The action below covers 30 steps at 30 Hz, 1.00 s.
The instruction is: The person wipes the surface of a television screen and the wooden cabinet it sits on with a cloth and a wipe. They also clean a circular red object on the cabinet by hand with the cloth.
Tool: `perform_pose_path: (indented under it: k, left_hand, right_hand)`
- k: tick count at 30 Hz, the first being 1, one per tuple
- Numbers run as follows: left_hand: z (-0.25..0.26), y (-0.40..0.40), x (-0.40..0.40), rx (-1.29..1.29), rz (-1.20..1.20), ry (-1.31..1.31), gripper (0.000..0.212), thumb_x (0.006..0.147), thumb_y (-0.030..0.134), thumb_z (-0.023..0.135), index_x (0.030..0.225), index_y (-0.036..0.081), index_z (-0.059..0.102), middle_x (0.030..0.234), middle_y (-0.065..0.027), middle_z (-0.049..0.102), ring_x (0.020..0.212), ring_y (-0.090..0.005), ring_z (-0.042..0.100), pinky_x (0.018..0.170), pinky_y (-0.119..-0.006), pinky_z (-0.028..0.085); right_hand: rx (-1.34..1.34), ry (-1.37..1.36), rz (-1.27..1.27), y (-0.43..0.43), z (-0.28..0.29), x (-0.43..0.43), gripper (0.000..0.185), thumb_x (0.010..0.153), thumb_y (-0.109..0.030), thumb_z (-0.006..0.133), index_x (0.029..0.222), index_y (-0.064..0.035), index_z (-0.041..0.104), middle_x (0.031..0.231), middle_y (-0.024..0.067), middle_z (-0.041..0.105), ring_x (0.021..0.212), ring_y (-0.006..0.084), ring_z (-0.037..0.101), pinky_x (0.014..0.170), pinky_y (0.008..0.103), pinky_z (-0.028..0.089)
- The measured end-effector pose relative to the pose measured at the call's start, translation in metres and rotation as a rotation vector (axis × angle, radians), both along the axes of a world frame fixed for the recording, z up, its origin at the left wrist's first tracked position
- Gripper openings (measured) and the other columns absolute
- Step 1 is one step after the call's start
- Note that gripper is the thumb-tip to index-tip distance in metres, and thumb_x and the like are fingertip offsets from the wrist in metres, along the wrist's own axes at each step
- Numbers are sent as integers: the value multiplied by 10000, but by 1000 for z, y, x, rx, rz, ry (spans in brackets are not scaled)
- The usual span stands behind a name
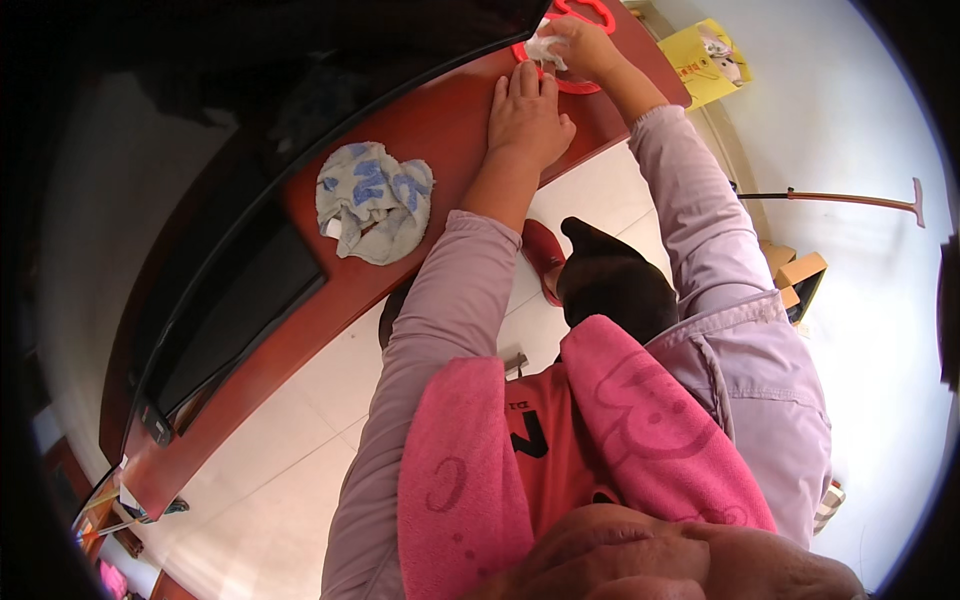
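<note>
My left hand (527, 118) lies palm down on a reddish-brown wooden cabinet top (457, 112), its fingers slightly spread beside a red plastic ring-like item (577, 86). Just beyond it, my right hand (581, 49) grips a crumpled white cloth or tissue (545, 49) over that red item. A second red looped part (596, 11) shows past my right hand. A crumpled white cloth with blue patterns (375, 199) rests on the top, left of my left forearm. What lies under the white wad is hidden.
A large black television screen (300, 90) stands along the far side of the top. A flat black panel (255, 300) and a small black device (155, 425) are at the left. By the right wall are a yellow bag (697, 67), a walking stick (847, 196) and an open cardboard box (801, 274).
</note>
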<state>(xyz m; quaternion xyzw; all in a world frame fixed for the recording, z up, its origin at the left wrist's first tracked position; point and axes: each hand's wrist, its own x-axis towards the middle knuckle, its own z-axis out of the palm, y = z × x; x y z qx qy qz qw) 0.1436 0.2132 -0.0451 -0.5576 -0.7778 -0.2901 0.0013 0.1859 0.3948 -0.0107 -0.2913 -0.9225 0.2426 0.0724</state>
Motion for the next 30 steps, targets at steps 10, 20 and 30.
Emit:
perform_pose_path:
  k: [10, 20, 30]
  left_hand:
    - [3, 5, 7, 35, -60, 3, 574, 814, 339, 643, 1283, 35, 514, 1389, -162, 445, 1358, -270, 366, 1142, -427, 262]
    - [5, 5, 7, -60, -13, -14, 633, 808, 307, 629, 1340, 5, 468, 1500, -169, 373, 1417, -358, 295, 1172, -446, 217]
    - [3, 5, 8, -87, 7, 72, 643, 812, 359, 615, 1347, 34, 472, 1506, -147, 373, 1415, -356, 298, 1168, -477, 221]
  right_hand:
    - [235, 33, -13, 10, 9, 63, 329, 749, -16, 665, 1070, -87, 663, 1063, 125, 667, 976, 306, 643, 860, 359, 515]
    - [275, 189, 90, -32, 2, 49, 246, 778, -60, 685, 1024, -68, 686, 1082, 134, 641, 973, 331, 630, 865, 382, 515]
    - [413, -27, 382, -31, 26, 74, 288, 753, 49, 628, 1002, -84, 688, 1065, 84, 623, 1030, 303, 586, 858, 376, 507]
